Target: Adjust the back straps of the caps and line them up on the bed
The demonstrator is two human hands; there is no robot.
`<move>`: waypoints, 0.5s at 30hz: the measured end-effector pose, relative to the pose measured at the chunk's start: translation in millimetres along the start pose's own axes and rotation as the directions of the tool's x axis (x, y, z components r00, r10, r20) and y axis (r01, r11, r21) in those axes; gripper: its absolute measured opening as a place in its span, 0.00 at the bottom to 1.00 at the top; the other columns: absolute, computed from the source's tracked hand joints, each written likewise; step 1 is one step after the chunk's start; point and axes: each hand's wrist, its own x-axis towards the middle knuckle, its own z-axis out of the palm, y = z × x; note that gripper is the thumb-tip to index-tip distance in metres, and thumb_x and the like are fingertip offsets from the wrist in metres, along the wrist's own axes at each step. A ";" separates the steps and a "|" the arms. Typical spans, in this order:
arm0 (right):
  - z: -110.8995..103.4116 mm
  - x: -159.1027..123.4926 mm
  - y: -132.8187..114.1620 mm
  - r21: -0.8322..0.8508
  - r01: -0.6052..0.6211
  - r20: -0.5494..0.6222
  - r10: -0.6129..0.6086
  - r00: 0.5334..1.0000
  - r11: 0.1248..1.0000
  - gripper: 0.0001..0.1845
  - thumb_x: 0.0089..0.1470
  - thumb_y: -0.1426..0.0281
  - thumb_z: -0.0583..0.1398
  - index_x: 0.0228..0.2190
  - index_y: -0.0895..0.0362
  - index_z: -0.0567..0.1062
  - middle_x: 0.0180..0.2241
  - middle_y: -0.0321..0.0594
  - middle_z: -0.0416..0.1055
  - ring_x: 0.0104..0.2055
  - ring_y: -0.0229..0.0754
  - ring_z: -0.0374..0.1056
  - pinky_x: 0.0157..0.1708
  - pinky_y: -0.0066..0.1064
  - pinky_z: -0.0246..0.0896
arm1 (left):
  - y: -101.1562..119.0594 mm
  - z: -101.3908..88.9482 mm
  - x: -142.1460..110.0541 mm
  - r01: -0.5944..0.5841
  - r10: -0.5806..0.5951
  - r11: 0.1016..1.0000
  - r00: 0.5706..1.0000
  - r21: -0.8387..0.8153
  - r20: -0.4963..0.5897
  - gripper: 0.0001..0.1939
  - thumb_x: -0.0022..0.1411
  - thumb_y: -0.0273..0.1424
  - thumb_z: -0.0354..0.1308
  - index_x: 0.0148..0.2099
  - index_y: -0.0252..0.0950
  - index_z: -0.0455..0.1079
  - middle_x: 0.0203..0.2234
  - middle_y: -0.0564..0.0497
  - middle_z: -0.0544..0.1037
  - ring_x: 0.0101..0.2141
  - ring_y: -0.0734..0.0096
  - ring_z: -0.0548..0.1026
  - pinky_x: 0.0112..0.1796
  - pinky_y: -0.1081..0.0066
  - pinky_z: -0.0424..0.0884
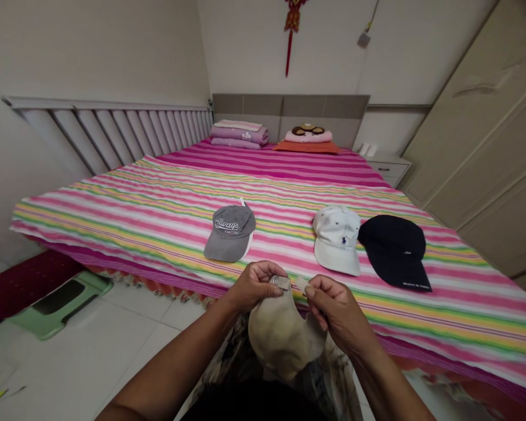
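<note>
Left hand (256, 286) grip pinched shut on a metal strap buckle (279, 282) of a beige cloth cap (280, 339); right hand (337, 310) grip pinched on the pale strap end (301, 284). Cap hangs just past the near edge of a pink striped bedspread (464, 327). Gray baseball cap (230, 233) sits well apart from a white baseball cap (336, 240), which is just beside a navy baseball cap (394, 251).

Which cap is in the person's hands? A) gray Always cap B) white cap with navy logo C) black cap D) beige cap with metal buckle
D. The left hand pinches the metal buckle of the beige cap, and the right hand holds its strap end.
</note>
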 end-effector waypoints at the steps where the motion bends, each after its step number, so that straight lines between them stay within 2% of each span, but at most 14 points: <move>1: 1.5 -0.5 -0.5 -0.007 -0.006 0.005 0.006 1.000 1.000 0.15 0.44 0.62 0.61 0.18 0.58 0.64 0.11 0.27 0.60 0.09 0.25 0.46 0.11 0.21 0.33 | -0.6 0.4 -0.2 -0.001 0.001 1.000 1.000 -0.019 -0.001 0.17 0.33 0.24 0.68 0.31 0.30 0.71 0.22 0.50 0.76 0.21 0.76 0.71 0.25 0.76 0.66; 10: 6.7 -2.4 -4.0 -0.040 -0.022 0.023 0.023 0.999 0.999 0.14 0.42 0.63 0.61 0.17 0.58 0.66 0.09 0.26 0.54 0.10 0.26 0.42 0.10 0.22 0.32 | 0.8 1.6 -0.6 -0.013 0.013 1.000 1.000 0.000 0.001 0.17 0.33 0.24 0.68 0.31 0.29 0.71 0.22 0.51 0.75 0.22 0.76 0.72 0.24 0.77 0.66; 15: 4.1 -2.5 -10.4 -0.082 -0.049 0.046 0.053 0.998 0.995 0.15 0.39 0.61 0.63 0.16 0.59 0.67 0.10 0.27 0.54 0.12 0.27 0.44 0.11 0.22 0.34 | 1.6 1.6 -0.2 -0.009 0.009 1.000 1.000 0.020 0.013 0.17 0.33 0.24 0.68 0.30 0.29 0.71 0.22 0.50 0.76 0.22 0.76 0.71 0.24 0.77 0.66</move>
